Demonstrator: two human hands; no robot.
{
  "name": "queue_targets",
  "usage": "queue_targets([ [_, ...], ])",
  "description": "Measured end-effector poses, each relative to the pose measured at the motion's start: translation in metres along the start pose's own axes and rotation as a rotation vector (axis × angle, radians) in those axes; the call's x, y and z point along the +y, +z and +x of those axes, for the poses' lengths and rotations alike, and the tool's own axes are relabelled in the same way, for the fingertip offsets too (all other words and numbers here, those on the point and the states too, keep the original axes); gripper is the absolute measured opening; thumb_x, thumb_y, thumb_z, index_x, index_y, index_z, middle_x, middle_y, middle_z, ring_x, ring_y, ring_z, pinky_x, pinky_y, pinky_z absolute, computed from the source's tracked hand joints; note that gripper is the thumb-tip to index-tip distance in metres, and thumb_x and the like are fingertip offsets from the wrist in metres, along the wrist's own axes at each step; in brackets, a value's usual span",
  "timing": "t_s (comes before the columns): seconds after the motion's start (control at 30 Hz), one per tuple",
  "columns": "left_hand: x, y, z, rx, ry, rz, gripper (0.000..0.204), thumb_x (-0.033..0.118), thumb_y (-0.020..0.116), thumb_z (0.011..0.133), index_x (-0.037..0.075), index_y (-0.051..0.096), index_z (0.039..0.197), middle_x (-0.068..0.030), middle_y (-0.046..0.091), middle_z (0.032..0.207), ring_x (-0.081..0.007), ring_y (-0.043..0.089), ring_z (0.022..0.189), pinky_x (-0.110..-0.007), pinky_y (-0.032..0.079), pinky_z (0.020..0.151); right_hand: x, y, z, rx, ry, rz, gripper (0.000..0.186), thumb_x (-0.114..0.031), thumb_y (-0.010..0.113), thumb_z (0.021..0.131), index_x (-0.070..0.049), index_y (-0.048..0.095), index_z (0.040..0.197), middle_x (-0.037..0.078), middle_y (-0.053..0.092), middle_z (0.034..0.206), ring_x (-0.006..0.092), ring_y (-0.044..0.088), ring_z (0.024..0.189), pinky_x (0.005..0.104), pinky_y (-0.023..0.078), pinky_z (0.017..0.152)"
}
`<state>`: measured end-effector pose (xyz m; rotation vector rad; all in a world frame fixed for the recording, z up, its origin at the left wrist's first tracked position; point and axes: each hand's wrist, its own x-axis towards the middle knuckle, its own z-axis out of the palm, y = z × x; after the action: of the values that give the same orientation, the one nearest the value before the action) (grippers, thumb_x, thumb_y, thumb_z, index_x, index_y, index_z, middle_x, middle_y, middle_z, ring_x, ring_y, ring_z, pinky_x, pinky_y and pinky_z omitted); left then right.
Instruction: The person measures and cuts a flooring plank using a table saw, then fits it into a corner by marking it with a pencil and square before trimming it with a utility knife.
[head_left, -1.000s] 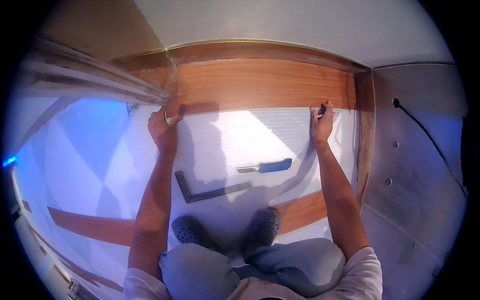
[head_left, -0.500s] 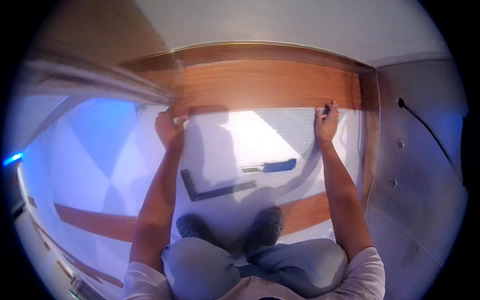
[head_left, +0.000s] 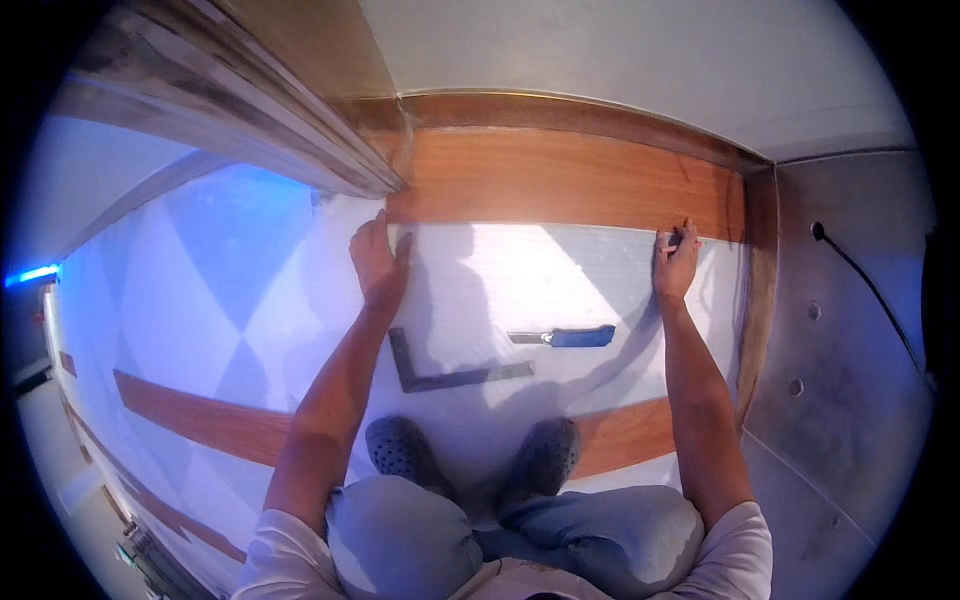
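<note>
A brown wood-grain plank point(head_left: 560, 180) lies along the foot of the far wall. My left hand point(head_left: 378, 262) is at the plank's near left corner, fingers stretched forward and thumb apart. At the near edge toward the right end is my right hand point(head_left: 677, 265), its fingers bent round something small and thin that I cannot make out. Between my forearms, a blue-handled knife point(head_left: 580, 337) lies on the pale floor sheet. Nearer my feet rests a dark L-shaped square point(head_left: 470, 377).
Another brown plank strip point(head_left: 205, 418) crosses the floor under my arms, by my grey clogs point(head_left: 405, 450). A door frame point(head_left: 300, 110) stands at the far left. On the right, a grey wall point(head_left: 850, 300) has a black cable point(head_left: 868, 290) coming from a hole.
The view has shifted, so the scene sits further right. My left hand's fingers have come off the plank's top to its corner, while my right hand stays by the near edge.
</note>
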<state>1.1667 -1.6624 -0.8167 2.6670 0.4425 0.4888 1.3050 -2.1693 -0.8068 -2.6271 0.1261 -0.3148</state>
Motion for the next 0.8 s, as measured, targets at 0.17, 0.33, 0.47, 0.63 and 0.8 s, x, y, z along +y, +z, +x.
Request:
queue_targets([
  [0.17,0.004,0.012,-0.004,-0.007,0.071,-0.007,0.048,0.016,0.076,0.092,0.003,0.063,0.136,-0.019,0.059,0.123,-0.0386,0.056,0.113,-0.05,0.045,0.099,0.018,-0.003,-0.005,0.086,-0.115,-0.091,0.055,-0.021,0.072,0.099,0.003,0.052,0.144,0.027,0.066,0.128,0.0458,0.061,0.122,0.0498,0.046,0.108],
  [0.33,-0.004,0.007,-0.008,0.018,0.053,0.065,0.048,0.015,0.077,0.091,0.002,0.064,0.136,-0.0187,0.059,0.125,-0.0377,0.056,0.114,-0.05,0.045,0.1,-0.021,-0.037,-0.082,-0.197,-0.111,-0.163,0.044,-0.004,0.072,0.083,-0.002,0.062,0.126,0.02,0.071,0.105,0.0423,0.068,0.097,0.0499,0.055,0.083],
  [0.47,0.01,0.006,-0.004,-0.006,0.052,0.067,0.049,0.014,0.078,0.09,0.003,0.065,0.135,-0.0178,0.059,0.125,-0.0378,0.057,0.116,-0.049,0.046,0.101,-0.021,-0.064,-0.129,-0.419,0.123,-0.454,0.044,-0.015,0.072,0.086,-0.007,0.062,0.128,0.021,0.073,0.101,0.0418,0.072,0.09,0.0516,0.059,0.078],
  [0.63,0.013,-0.002,-0.007,-0.08,0.374,0.012,0.047,0.009,0.075,0.087,0.001,0.065,0.132,-0.0167,0.061,0.123,-0.0383,0.059,0.118,-0.049,0.049,0.103,-0.091,-0.095,-0.132,-0.523,-0.311,-0.145,0.037,-0.015,0.073,0.087,-0.006,0.068,0.123,0.016,0.071,0.112,0.038,0.068,0.105,0.0493,0.057,0.091],
  [0.8,0.016,-0.001,-0.001,-0.107,0.478,-0.088,0.045,0.005,0.069,0.086,-0.001,0.066,0.131,-0.0172,0.064,0.124,-0.0383,0.061,0.117,-0.049,0.052,0.103,-0.102,-0.071,-0.144,-0.748,-0.706,-0.187,0.059,-0.03,0.083,0.084,-0.007,0.062,0.134,0.017,0.064,0.127,0.0367,0.059,0.119,0.049,0.047,0.106],
])
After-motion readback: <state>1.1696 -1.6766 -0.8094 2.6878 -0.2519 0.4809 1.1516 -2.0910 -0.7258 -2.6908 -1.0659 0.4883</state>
